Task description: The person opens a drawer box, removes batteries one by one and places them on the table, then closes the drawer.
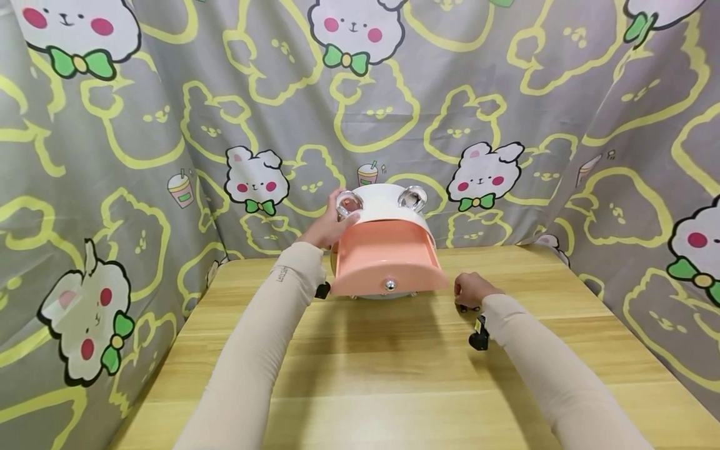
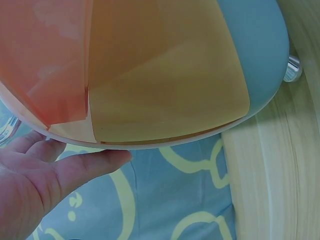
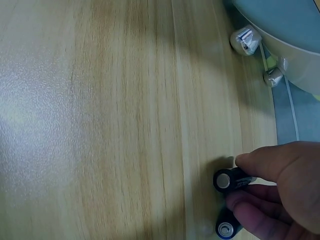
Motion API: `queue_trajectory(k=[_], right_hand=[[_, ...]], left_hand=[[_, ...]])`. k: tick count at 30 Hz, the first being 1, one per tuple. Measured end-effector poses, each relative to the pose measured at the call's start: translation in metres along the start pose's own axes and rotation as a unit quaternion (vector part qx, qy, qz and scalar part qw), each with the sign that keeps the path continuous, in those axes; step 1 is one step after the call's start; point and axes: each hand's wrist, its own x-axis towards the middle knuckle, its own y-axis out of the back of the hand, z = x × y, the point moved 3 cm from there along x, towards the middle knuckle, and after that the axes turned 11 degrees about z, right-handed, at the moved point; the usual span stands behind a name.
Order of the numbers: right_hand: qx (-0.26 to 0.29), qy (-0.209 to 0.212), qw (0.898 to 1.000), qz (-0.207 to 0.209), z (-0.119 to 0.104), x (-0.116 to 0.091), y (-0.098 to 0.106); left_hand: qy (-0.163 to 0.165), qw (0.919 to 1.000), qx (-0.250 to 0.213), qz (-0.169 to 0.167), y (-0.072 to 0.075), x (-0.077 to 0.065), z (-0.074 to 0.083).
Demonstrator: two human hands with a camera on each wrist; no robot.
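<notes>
A white storage box with clear ear-shaped loops and a pulled-out pink drawer stands on the table. My left hand holds its upper left side by an ear. In the left wrist view the thumb lies along the box's rim, the other fingers partly hidden behind it. To the right of the box, my right hand is low at the tabletop. The right wrist view shows it pinching a dark battery between thumb and fingers. A second battery lies against the lower fingers.
The wooden table extends in front of the box. Short silver feet support the box. A grey curtain printed with cartoon animals hangs behind the table and along both sides. Black wrist-worn pieces show at the sleeves.
</notes>
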Motion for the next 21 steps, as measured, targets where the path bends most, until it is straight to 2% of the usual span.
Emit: queue_trajectory(k=[21], right_hand=[[-0.029,0.013,0.999,-0.002,-0.0038,-0.0006,0.0049]], left_hand=[[0.008,1.0000,-0.001,0.000,-0.0007,0.0008,-0.0019]])
